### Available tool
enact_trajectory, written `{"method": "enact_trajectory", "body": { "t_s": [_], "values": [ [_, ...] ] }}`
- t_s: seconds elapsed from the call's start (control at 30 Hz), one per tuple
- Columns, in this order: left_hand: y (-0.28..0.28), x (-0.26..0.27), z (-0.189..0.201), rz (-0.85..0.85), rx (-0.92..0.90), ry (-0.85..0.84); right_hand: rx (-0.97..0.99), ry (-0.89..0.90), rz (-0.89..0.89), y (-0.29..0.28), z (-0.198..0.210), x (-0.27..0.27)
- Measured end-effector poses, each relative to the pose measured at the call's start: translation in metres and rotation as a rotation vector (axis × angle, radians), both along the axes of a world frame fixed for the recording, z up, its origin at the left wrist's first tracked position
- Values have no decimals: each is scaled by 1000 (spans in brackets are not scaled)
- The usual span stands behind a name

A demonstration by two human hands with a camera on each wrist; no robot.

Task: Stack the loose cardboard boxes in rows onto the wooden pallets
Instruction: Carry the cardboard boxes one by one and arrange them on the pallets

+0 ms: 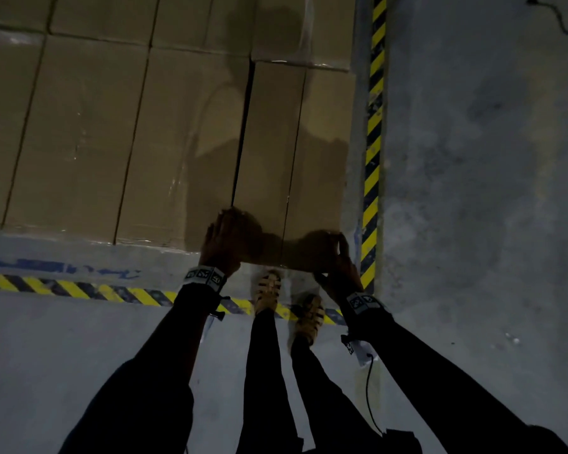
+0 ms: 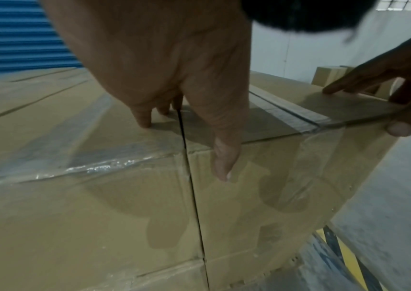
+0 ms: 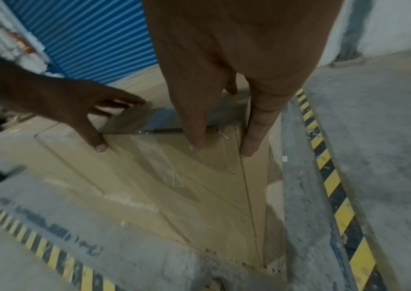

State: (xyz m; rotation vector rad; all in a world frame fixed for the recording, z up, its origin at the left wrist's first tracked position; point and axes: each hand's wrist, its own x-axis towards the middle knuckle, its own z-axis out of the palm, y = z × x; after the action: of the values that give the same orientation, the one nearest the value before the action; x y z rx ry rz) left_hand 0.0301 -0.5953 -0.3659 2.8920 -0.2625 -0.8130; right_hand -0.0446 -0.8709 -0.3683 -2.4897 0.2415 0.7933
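The rightmost cardboard box (image 1: 289, 142) lies in the top row of a taped stack, with a narrow dark gap (image 1: 243, 136) between it and the neighbouring box (image 1: 184, 142). My left hand (image 1: 225, 235) lies flat on the box's near left corner beside that gap. In the left wrist view its fingers (image 2: 144, 118) rest on top and the thumb points down the front face (image 2: 274, 177). My right hand (image 1: 336, 253) straddles the near right corner. In the right wrist view its straight fingers (image 3: 197, 141) press the front and the side of the box (image 3: 199, 187). No pallet shows.
Yellow-black hazard tape (image 1: 373, 142) runs along the stack's right side and another strip (image 1: 79, 290) along its front. My sandalled feet (image 1: 268, 290) stand on that front strip. A blue roller shutter (image 2: 13, 39) stands behind the stack, and more boxes (image 2: 331, 75) sit beyond.
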Motion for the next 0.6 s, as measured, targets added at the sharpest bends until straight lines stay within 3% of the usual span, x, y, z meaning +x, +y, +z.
{"method": "enact_trajectory", "body": {
  "t_s": [0.23,0.4,0.6],
  "values": [
    [5,-4,1,-17,-74,-30,30,-44,-28,-2,-14,2],
    [3,-14,7,-110,25,55,52,-100,-26,-6,-14,1],
    [-2,-23,4,-101,-20,47,59,-119,14,-17,-10,1]
  ]
}}
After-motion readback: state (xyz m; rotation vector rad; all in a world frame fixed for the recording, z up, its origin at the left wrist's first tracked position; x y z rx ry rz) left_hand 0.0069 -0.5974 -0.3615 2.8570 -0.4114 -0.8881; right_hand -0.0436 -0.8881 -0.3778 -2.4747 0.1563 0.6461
